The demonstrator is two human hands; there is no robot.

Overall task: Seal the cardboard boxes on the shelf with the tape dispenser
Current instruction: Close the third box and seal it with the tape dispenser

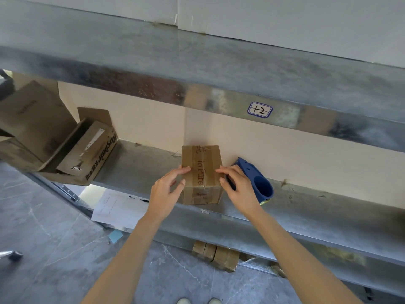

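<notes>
A small brown cardboard box (201, 159) with printed tape along its top stands near the front edge of the metal shelf (140, 170). My left hand (167, 191) holds its left side, fingers on the top edge and thumb on the front corner. My right hand (237, 187) holds the right side the same way. The blue tape dispenser (257, 178) lies on the shelf just right of the box, partly hidden behind my right hand.
At the shelf's left end an open cardboard box (92, 150) lies tilted beside a larger box (35, 121). An upper shelf beam (197, 95) with a label overhangs. Below, papers (118, 207) and taped boxes (215, 255) sit lower down.
</notes>
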